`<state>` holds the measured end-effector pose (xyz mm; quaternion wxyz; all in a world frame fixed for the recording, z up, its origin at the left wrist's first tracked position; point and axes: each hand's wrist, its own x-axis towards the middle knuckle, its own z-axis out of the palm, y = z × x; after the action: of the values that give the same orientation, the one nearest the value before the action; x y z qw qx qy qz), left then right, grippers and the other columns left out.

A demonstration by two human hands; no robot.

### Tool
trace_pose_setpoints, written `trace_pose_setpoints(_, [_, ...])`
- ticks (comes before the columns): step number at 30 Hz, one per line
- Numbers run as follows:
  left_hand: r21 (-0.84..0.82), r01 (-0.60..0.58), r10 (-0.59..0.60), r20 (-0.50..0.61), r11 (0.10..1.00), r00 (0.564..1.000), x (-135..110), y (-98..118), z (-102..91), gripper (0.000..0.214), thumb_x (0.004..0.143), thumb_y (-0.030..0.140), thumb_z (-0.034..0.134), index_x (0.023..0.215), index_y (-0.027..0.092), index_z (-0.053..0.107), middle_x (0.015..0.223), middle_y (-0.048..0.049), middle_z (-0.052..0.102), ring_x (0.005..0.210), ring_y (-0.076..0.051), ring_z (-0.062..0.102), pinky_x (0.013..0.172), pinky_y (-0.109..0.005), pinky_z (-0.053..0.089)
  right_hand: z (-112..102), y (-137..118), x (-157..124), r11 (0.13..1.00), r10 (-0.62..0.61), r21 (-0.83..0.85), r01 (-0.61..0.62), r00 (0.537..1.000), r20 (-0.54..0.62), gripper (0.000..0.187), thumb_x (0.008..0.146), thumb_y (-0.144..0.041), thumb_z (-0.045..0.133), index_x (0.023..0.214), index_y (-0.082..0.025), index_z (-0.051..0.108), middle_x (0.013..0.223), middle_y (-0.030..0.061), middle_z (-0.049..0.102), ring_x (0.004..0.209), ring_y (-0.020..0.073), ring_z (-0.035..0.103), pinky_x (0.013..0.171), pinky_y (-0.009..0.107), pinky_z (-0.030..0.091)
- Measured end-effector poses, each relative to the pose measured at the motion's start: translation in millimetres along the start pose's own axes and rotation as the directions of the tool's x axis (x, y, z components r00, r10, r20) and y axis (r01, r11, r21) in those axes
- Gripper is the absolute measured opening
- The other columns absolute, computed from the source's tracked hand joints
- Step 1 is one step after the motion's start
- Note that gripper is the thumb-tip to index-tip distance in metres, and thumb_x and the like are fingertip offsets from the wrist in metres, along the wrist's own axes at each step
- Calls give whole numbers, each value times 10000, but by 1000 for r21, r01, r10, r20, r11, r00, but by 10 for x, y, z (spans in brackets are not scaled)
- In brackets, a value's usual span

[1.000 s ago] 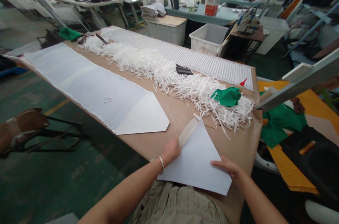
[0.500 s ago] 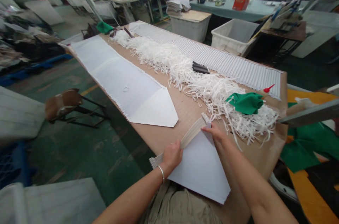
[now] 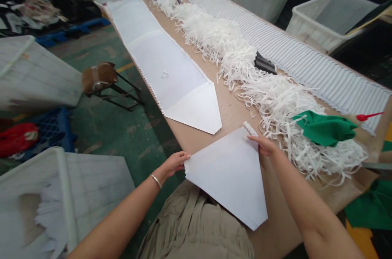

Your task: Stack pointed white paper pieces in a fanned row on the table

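Observation:
A stack of white cut sheets (image 3: 226, 173) with a pointed end lies at the near edge of the table, partly over my lap. My left hand (image 3: 176, 163) pinches its left corner between thumb and fingers. At the upper right corner, my right hand (image 3: 262, 144) grips the stack's edge, where a small strip of layered edges shows. Just beyond lies a long row of overlapping white sheets (image 3: 174, 67), its pointed end towards me. A heap of white strips (image 3: 275, 99) runs along the middle of the table.
Green cloth (image 3: 324, 128) and a red-tipped object (image 3: 364, 117) rest by the strips. A dark bundle (image 3: 265, 64) sits among them. Ridged white pieces (image 3: 294, 54) line the table's far side. White bins (image 3: 94, 173) stand left, with a stool (image 3: 99, 77) beside the table.
The stack's layered upper edge, fanned between my hands before, is now turned mostly out of sight. My left hand has moved left to the corner. The view has tilted downward.

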<state>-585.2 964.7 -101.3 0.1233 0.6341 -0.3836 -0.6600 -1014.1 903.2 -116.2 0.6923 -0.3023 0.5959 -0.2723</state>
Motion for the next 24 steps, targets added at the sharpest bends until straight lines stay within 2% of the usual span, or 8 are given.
trace_pose_setpoints(3, [-290,-9,-36,-150,957,988,-123,-244,227,458,726,582,730,870,154,655,786,-72,716,704,-181,670,637,-276,533,53,16,64,998,15,-51,-21,993,-115,479,675,-437,789,1051,-167,666,996,114,756,864,255,711,760,352,569])
trace_pose_setpoints(5, [-264,-47,-28,-271,963,962,-167,-339,377,418,755,555,714,840,151,650,772,-66,710,745,-196,669,647,-274,530,78,84,79,998,-16,-54,8,988,-153,479,650,-415,803,1036,-174,654,990,110,753,846,235,705,754,327,563])
trace_pose_setpoints(9, [-75,-211,159,-433,975,887,-232,-422,525,376,809,544,649,900,180,675,903,-32,721,942,-200,644,802,-256,518,58,162,32,998,-60,4,62,987,-150,476,627,-385,813,1027,-193,639,1010,105,749,829,206,700,762,299,567])
trace_pose_setpoints(11, [-171,-252,150,-458,952,876,-258,-427,547,427,815,559,628,1010,181,671,1002,-47,729,957,-201,652,819,-269,529,46,132,-2,1000,-23,19,25,993,-120,477,630,-379,813,1035,-194,641,1015,110,750,810,205,702,756,305,577])
trace_pose_setpoints(13, [-450,-217,26,-394,866,919,-280,-420,566,510,797,562,648,1126,173,633,1079,-84,730,916,-207,681,786,-297,555,57,83,-32,1000,1,27,1,997,-77,517,631,-364,818,1086,-198,639,1032,105,752,812,211,708,757,316,587])
trace_pose_setpoints(16, [-727,-70,-33,-126,683,991,-320,-419,617,622,707,489,772,1203,151,611,1133,-143,731,929,-248,714,826,-364,581,107,46,-81,1000,13,18,-12,998,-56,592,607,-324,835,1147,-196,630,1033,99,758,841,233,720,777,340,601])
trace_pose_setpoints(19, [-769,-8,17,4,639,1000,-350,-437,685,686,563,363,895,1159,121,657,1177,-171,726,1045,-298,703,960,-407,555,155,59,-146,999,28,-19,-30,994,-110,566,613,-318,829,1130,-187,641,981,95,770,841,249,729,797,363,607])
trace_pose_setpoints(24, [-763,-21,8,-21,646,1000,-294,-351,613,687,500,347,931,1104,112,704,1207,-177,718,1081,-326,692,989,-440,544,256,-104,-221,993,13,-109,-32,986,-169,458,669,-354,794,1071,-186,654,928,88,778,817,265,736,755,369,610])
